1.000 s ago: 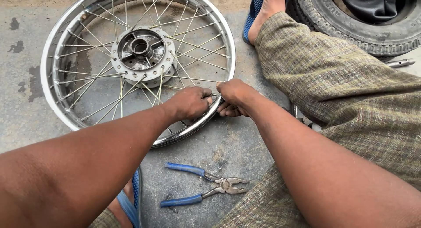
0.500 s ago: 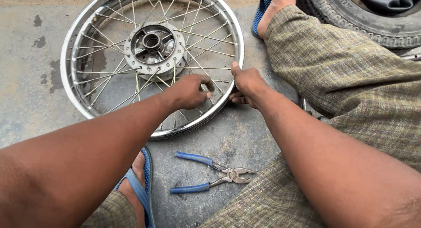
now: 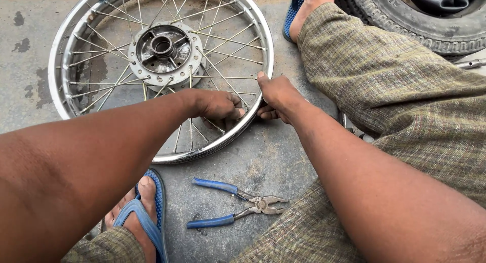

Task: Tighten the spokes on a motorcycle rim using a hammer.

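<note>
In the head view, the left hand reaches in over the near edge of a spoked wheel rim that lies flat on the concrete floor. Its fingers are curled together down among the spokes just inside the rim, apparently pinching one spoke, though the exact grip is hidden. The right hand rests on the rim's near-right edge, thumb pointing up along the chrome and the other fingers folded under against the rim's outer side; whether they clasp anything else cannot be told. The wheel's hub faces up, its axis pointing towards the camera. A pair of blue-handled pliers lies on the floor near the rim, handles pointing left, its nose to the right. A black tyre lies at the upper right.
</note>
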